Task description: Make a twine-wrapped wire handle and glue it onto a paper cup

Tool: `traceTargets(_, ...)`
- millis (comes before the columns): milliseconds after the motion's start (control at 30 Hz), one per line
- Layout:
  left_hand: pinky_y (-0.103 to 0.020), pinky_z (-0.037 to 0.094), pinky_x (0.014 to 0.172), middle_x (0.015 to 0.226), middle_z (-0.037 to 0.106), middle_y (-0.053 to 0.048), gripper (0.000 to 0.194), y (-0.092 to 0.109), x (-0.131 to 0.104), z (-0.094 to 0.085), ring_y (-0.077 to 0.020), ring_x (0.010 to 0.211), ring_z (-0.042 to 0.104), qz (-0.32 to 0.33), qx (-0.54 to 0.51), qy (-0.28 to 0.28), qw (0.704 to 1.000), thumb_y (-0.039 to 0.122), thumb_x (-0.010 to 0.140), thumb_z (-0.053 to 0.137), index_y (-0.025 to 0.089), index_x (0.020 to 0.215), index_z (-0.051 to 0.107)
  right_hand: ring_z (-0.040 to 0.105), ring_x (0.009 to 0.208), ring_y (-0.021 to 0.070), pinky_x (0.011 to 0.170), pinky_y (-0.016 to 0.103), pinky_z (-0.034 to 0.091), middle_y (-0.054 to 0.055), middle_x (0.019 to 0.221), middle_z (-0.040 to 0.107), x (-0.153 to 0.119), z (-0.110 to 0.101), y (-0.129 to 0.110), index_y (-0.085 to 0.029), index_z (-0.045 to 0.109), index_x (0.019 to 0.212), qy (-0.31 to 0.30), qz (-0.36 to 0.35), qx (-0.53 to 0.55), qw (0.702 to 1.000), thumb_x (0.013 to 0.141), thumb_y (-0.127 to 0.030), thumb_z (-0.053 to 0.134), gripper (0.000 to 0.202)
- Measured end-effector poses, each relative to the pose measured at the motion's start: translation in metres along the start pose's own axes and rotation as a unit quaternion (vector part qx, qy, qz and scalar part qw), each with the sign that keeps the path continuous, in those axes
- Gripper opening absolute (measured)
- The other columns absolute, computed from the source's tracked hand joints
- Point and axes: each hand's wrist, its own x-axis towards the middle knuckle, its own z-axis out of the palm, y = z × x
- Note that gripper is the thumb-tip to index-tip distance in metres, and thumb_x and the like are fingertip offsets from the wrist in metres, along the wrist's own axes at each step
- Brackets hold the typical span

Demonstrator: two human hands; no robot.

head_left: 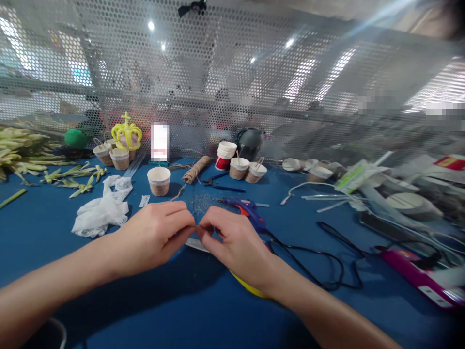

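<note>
two bare hands meet over the blue table (152, 310): left hand (160, 228) and right hand (236, 237) pinched narrow, fingertips together; what lies in the pinch is too small to tell. twine (179, 192) runs from its roll (196, 169), farther off, toward the left hand and is lost behind it. risk: a pinch this fine could slip, or a tug could drag the roll or catch the cup (159, 183) just left of the strand. second risk: glue gun (257, 219) lies just beyond the right hand; if hot (cannot tell), a careless reach would burn. its cord (343, 271) loops right and could snag the right forearm. in the way: pliers (232, 188) far, beyond the gun; white cloth (100, 213) left; yellow thing (250, 288) partly hidden under the right wrist; power strip (410, 274) at right.
</note>
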Motion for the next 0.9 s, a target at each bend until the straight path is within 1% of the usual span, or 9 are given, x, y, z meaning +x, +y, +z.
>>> traceTargets(100, -0.018, 0.037, 0.055, 0.066, 0.055, -0.001, 0.015, -0.007, 0.003, -0.003, -0.0083, 0.059, 0.047, -0.053, -0.058, -0.013, 0.997, 0.014, 0.080, 0.044, 0.013, 0.071, 0.056, 0.044, 0.056, 0.0085, 0.054, 0.021, 0.034, -0.002, 0.061, 0.050, 0.000, -0.002, -0.002, -0.017, 0.048, 0.061, -0.016, -0.024, 0.028, 0.999, 0.077, -0.015, 0.048, 0.017)
traceTargets(200, -0.017, 0.034, 0.050, 0.058, 0.051, 0.002, 0.015, -0.014, 0.004, -0.002, -0.0069, 0.053, 0.042, -0.116, -0.138, -0.038, 0.983, 0.019, 0.078, 0.047, 0.013, 0.068, 0.056, 0.043, 0.055, 0.0080, 0.053, 0.020, 0.034, -0.002, 0.060, 0.049, 0.000, -0.004, -0.002, -0.017, 0.049, 0.061, -0.010, -0.029, 0.079, 0.996, 0.079, -0.019, 0.049, 0.018)
traceTargets(267, -0.017, 0.031, 0.046, 0.054, 0.046, 0.004, 0.018, -0.017, 0.004, 0.001, -0.0064, 0.050, 0.038, -0.161, -0.208, -0.061, 0.963, 0.025, 0.079, 0.047, 0.013, 0.068, 0.055, 0.042, 0.054, 0.0076, 0.050, 0.020, 0.034, -0.002, 0.059, 0.047, 0.001, -0.005, -0.002, -0.016, 0.049, 0.062, -0.005, -0.006, 0.114, 0.993, 0.079, -0.019, 0.049, 0.018)
traceTargets(333, -0.017, 0.029, 0.044, 0.053, 0.043, 0.005, 0.018, -0.018, 0.004, 0.004, -0.0061, 0.049, 0.035, -0.196, -0.278, -0.062, 0.938, 0.028, 0.079, 0.047, 0.013, 0.072, 0.054, 0.041, 0.053, 0.0072, 0.047, 0.019, 0.033, -0.002, 0.059, 0.046, 0.001, -0.006, -0.002, -0.016, 0.049, 0.062, -0.002, 0.027, 0.147, 0.989, 0.079, -0.020, 0.049, 0.018)
traceTargets(467, -0.017, 0.025, 0.043, 0.051, 0.036, 0.007, 0.017, -0.015, 0.004, 0.012, -0.0052, 0.047, 0.030, -0.233, -0.373, -0.050, 0.897, 0.030, 0.078, 0.048, 0.013, 0.073, 0.051, 0.038, 0.051, 0.0071, 0.045, 0.019, 0.032, -0.003, 0.058, 0.045, 0.003, -0.006, 0.000, -0.016, 0.048, 0.062, 0.015, 0.074, 0.176, 0.981, 0.079, -0.023, 0.049, 0.018)
traceTargets(533, -0.017, 0.025, 0.043, 0.052, 0.037, 0.007, 0.018, -0.012, 0.004, 0.015, -0.0051, 0.047, 0.030, -0.241, -0.393, -0.051, 0.886, 0.030, 0.078, 0.048, 0.013, 0.072, 0.050, 0.038, 0.052, 0.0075, 0.046, 0.019, 0.033, -0.003, 0.057, 0.045, 0.003, -0.006, 0.002, -0.016, 0.048, 0.063, 0.024, 0.084, 0.172, 0.981, 0.079, -0.024, 0.049, 0.019)
traceTargets(667, -0.017, 0.029, 0.045, 0.057, 0.043, 0.004, 0.018, -0.004, 0.003, 0.018, -0.0060, 0.051, 0.035, -0.244, -0.368, -0.033, 0.897, 0.028, 0.077, 0.047, 0.013, 0.069, 0.051, 0.040, 0.052, 0.0084, 0.048, 0.021, 0.034, -0.002, 0.057, 0.047, 0.005, -0.004, 0.006, -0.016, 0.048, 0.062, 0.050, 0.083, 0.116, 0.989, 0.080, -0.024, 0.048, 0.020)
traceTargets(767, -0.017, 0.031, 0.046, 0.057, 0.047, 0.003, 0.015, 0.001, 0.001, 0.016, -0.0063, 0.051, 0.037, -0.221, -0.312, -0.031, 0.923, 0.024, 0.078, 0.046, 0.013, 0.070, 0.052, 0.043, 0.055, 0.0093, 0.051, 0.022, 0.034, -0.001, 0.060, 0.050, 0.004, -0.001, 0.007, -0.016, 0.049, 0.061, 0.062, 0.057, 0.042, 0.996, 0.080, -0.022, 0.048, 0.020)
traceTargets(900, -0.016, 0.030, 0.044, 0.056, 0.048, 0.003, 0.012, 0.003, 0.000, 0.009, -0.0057, 0.048, 0.037, -0.171, -0.196, -0.015, 0.966, 0.020, 0.077, 0.045, 0.013, 0.071, 0.054, 0.045, 0.059, 0.0105, 0.055, 0.023, 0.034, 0.001, 0.064, 0.051, 0.000, 0.002, 0.006, -0.016, 0.049, 0.064, 0.031, -0.010, -0.030, 0.999, 0.079, -0.015, 0.046, 0.016)
